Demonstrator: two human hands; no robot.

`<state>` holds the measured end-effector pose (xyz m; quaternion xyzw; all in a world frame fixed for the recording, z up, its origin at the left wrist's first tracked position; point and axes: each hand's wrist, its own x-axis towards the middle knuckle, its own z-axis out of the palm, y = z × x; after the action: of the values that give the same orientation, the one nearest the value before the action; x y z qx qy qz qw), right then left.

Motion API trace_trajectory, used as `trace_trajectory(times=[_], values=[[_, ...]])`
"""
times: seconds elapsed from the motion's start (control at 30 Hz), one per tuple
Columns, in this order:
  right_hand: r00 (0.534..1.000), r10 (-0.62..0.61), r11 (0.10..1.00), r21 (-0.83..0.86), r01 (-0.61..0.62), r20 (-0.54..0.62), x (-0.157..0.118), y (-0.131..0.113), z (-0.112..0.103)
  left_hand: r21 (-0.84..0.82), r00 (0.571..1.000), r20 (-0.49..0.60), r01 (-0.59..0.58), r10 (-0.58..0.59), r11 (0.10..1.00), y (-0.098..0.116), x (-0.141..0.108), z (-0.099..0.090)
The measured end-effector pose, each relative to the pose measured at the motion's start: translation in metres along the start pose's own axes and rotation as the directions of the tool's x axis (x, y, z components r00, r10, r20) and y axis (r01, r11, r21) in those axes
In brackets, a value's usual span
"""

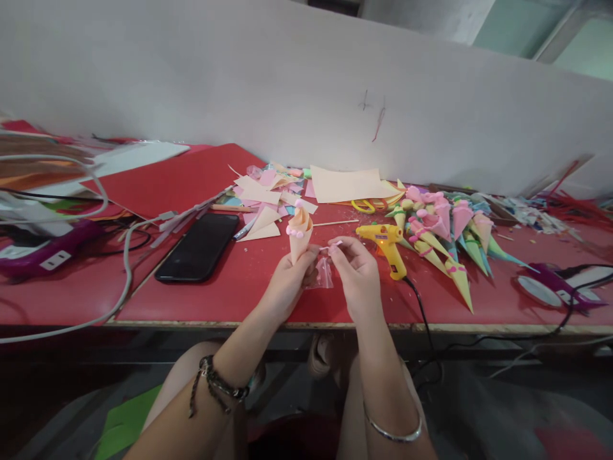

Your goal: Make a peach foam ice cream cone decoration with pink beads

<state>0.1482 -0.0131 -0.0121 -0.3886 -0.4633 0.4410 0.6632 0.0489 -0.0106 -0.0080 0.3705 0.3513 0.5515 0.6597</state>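
My left hand point(292, 278) is closed round the lower part of a peach paper ice cream cone point(301, 230), which stands upright with a swirled top and pink pom-poms. My right hand point(357, 271) pinches the end of a thin pink strip point(331, 246) that stretches between both hands. Below the strip, a small clear plastic bag point(324, 273) shows between the hands; whether fingers hold it I cannot tell. To the right of my right hand lies a yellow hot glue gun point(387, 246).
Several finished paper cones point(450, 233) are piled at the right. A black phone point(198, 248) lies at the left, near a white cable point(128, 268). Paper scraps point(261, 191), a cream sheet point(347, 184) and yellow-handled scissors point(364, 206) lie at the back of the red table point(268, 306).
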Motion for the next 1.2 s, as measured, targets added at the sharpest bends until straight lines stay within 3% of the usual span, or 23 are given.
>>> trace_trajectory(times=[0.2,0.4,0.67,1.2], values=[[0.988,-0.064,0.992,-0.099,0.078,0.139,-0.0005,0.0003,-0.0018,0.002,1.0,0.014,-0.012,0.012,1.0,-0.0012,0.0014,-0.0029],[0.98,-0.162,0.935,-0.3,0.189,0.114,-0.0017,-0.0003,-0.0006,0.016,1.0,0.016,-0.024,0.023,1.0,-0.0024,0.0021,-0.004],[0.989,-0.112,0.992,-0.066,0.106,-0.096,-0.0012,-0.0025,-0.0001,-0.064,1.0,-0.017,0.022,-0.023,0.998,0.0014,0.0007,-0.0013],[0.997,-0.071,0.99,-0.122,0.068,-0.018,-0.0023,-0.0052,0.001,-0.089,0.997,0.02,0.073,-0.072,0.993,-0.0015,0.0017,-0.0023]])
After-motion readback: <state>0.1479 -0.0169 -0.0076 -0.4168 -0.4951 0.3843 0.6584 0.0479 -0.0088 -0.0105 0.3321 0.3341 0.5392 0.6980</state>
